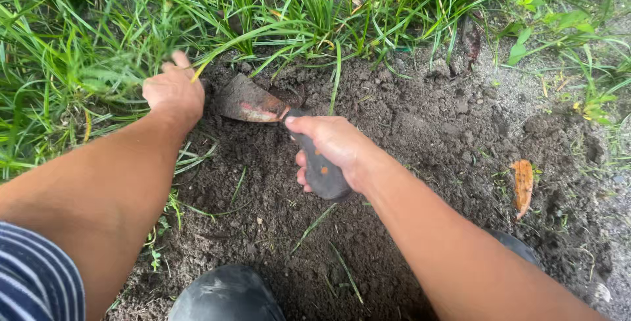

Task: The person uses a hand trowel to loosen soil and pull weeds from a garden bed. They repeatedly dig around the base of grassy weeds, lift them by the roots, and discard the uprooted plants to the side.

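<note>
i see much of the soil (407, 137) patch already loosened and bare, while right hand (328, 143) fingers clamp the trowel (253, 104), blade at the grass (79, 64) edge, left hand (174, 94) fisted on a still-rooted clump.

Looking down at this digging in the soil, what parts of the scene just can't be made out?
Head view, the only one:
- Left hand: fingers buried in the grass and blurred, so whatever they grip is hidden.
- Trowel: blade tip sits behind that hand; soil coats the blade.
- Trowel handle: mostly wrapped by the right hand.
- Dark boot: cut off by the bottom edge.
- Striped sleeve: cut off at the corner.
</note>
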